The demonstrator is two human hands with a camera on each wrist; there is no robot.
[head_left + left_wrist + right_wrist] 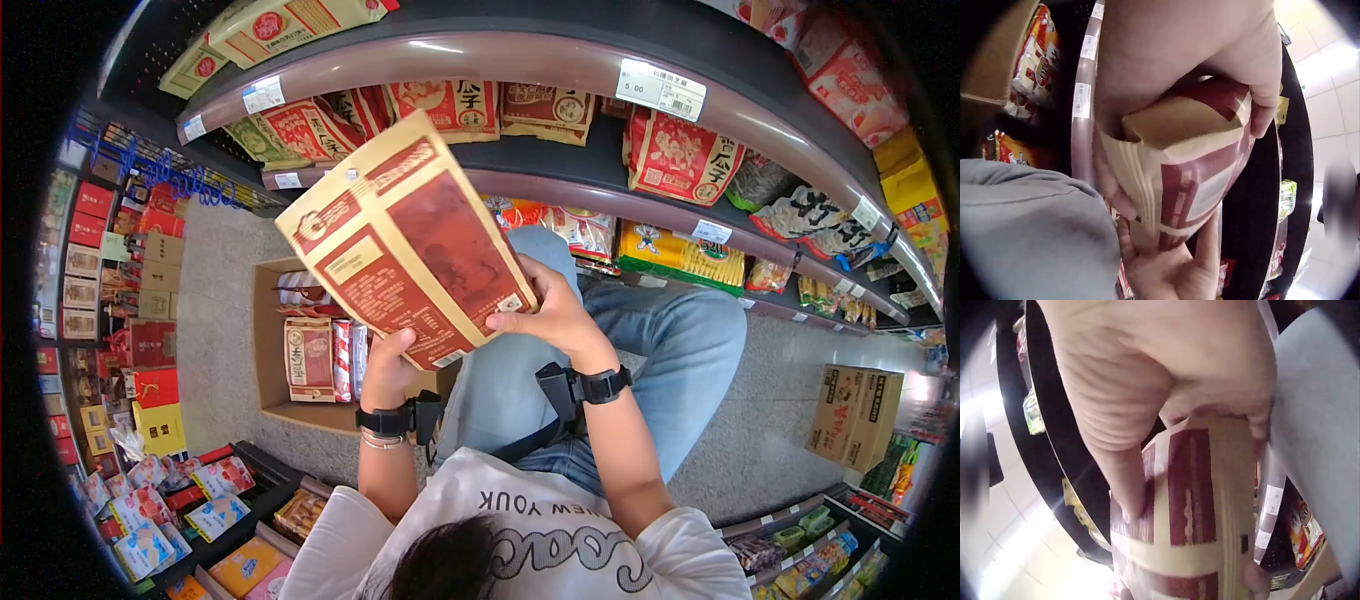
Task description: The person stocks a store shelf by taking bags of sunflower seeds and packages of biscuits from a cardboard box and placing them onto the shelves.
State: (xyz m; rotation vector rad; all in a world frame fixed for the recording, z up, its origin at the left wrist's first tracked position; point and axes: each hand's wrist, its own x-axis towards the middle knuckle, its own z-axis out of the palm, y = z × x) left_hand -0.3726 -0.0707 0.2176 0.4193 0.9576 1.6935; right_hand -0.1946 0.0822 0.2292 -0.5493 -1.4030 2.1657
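A cream and dark red paper bag (440,240) is held tilted above the person's lap, its printed face toward the head camera. The left hand (388,368) grips its lower left corner, thumb on the printed face. At the lower right edge the right hand (553,315) grips it, thumb on the front and fingers behind. In the left wrist view the left hand (1191,50) curls over the folded end of the bag (1191,181). The right wrist view has the right hand (1166,375) around the bag (1191,494), its thumb pressed on the side.
An open carton (268,345) with packed bags stands on the floor at the left. Shelves with red snack bags (682,155) and price labels curve across the front. A closed carton (853,417) stands on the floor at the right. More stocked shelving lines the far left.
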